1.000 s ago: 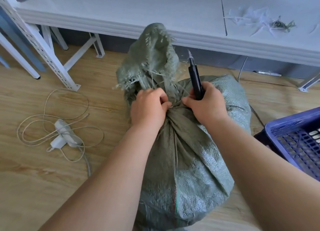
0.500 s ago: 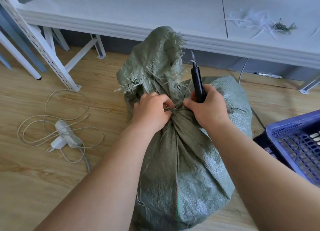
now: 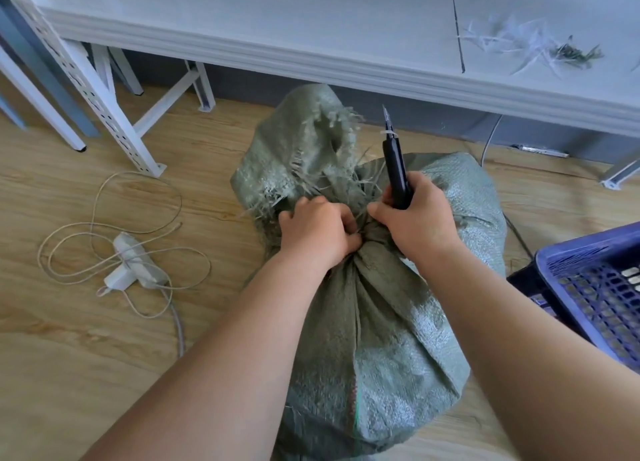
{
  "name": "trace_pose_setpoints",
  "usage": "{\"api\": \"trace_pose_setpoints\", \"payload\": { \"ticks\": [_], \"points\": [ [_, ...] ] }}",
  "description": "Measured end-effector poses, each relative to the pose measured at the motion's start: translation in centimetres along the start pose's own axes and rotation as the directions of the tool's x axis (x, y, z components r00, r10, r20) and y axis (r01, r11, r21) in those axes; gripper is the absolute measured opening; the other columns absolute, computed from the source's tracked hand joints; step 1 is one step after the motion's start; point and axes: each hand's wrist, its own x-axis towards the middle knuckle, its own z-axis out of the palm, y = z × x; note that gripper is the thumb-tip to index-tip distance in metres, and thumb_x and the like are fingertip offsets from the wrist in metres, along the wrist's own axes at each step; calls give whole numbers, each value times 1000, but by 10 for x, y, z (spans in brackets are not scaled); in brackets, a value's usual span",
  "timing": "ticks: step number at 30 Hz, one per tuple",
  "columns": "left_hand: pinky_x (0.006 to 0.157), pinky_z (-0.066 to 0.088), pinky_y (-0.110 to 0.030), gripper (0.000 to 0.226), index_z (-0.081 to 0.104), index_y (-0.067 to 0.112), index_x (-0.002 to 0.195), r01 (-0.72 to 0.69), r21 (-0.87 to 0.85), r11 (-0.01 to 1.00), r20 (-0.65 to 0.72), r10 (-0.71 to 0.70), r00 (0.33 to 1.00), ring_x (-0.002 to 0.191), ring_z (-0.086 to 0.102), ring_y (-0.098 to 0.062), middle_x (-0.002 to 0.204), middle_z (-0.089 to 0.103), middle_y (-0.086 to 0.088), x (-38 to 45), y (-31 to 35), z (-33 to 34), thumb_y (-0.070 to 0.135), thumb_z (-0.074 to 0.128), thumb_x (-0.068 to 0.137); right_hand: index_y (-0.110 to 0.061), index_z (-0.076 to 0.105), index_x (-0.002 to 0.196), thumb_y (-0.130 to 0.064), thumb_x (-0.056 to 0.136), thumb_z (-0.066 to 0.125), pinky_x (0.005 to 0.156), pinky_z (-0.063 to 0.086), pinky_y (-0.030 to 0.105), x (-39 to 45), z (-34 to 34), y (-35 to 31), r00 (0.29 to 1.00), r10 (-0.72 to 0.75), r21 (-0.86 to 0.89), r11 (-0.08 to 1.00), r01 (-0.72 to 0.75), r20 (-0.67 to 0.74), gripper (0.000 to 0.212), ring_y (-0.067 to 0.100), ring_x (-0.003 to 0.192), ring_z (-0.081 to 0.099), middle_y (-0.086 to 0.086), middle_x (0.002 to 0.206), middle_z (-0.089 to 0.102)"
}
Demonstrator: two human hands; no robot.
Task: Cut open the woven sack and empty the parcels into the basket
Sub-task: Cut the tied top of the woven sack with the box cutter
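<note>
- Where the woven sack (image 3: pixel 374 329) stands on the wooden floor, between the white tabletop (image 3: pixel 277 20) behind and the blue basket (image 3: pixel 588 280) at right, it bulges full and closed; judged heavy, with soft, slack cloth that will slump once opened.
- Its gathered neck (image 3: pixel 363 249) is cinched tight, and the frayed flap (image 3: pixel 304 149) above it is loose — judged a poor hold, since the strands would shed.
- Left hand (image 3: pixel 317 233) is clenched on the neck at the tie, touching the right hand; judged the soundest place to hold the sack steady.
- Right hand (image 3: pixel 415 218) is closed around a black cutter (image 3: pixel 396 169), blade (image 3: pixel 387 117) pointing up and away from the cloth, while its thumb side presses the neck.
- The tie itself is hidden between the hands — its kind cannot be told.
- Woven plastic is judged slippery; cut just beside the left grip, blade away from fingers.
</note>
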Motion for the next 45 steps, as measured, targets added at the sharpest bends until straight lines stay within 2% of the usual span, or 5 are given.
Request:
{"api": "trace_pose_setpoints", "payload": {
  "ticks": [3, 10, 17, 26, 45],
  "points": [
    [91, 44, -33, 10, 62, 32, 75, 28, -300, 954, 35, -18, 999, 103, 50, -21, 96, 51, 5, 2, -5, -4, 34, 71, 74, -20, 55, 86, -22, 78, 77, 74, 49, 33, 6, -4, 4, 996, 81, 66, 995, -79, -32, 23, 14, 74, 57, -8, 77, 58],
    [74, 43, -21, 26, 59, 18, 72, 158, -902, 402, 179, 13, 984, 73, 53, -9, 74, 58, 7, -1, 3, -24, -5, 68, 79, -21, 56, 85, -28, 79, 77, 60, 42, 26, 13, -16, 4, 987, 155, 217, 966, -144, -37, 23, 14, 69, 56, -5, 75, 59],
    [62, 42, -9, 17, 66, 27, 74, -3, -762, 648, -179, -206, 962, 67, 54, 3, 80, 61, 19, 10, -8, -32, 16, 79, 75, -29, 58, 105, -37, 90, 62, 81, 52, 39, 5, -23, -25, 988, -123, 18, 992, 125, -98, 19, 19, 85, 62, 1, 100, 64],
    [57, 35, -2, 12, 70, 25, 78, -34, -632, 774, -270, -179, 946, 74, 59, -2, 82, 65, 13, 11, -10, -34, 20, 80, 73, -20, 55, 99, -43, 103, 29, 43, 40, 27, -17, -11, -37, 908, 69, -27, 998, -63, 414, 35, 17, 44, 48, 4, 62, 58],
    [62, 36, -13, 6, 70, 26, 90, 92, -738, 668, 7, -128, 992, 81, 55, 4, 88, 64, 18, 9, -24, -45, 31, 67, 87, -25, 57, 103, -44, 102, 32, 40, 38, 20, -20, -22, -37, 866, 198, -278, 958, -72, 460, 32, 9, 34, 44, 0, 59, 55]
  ]
}}
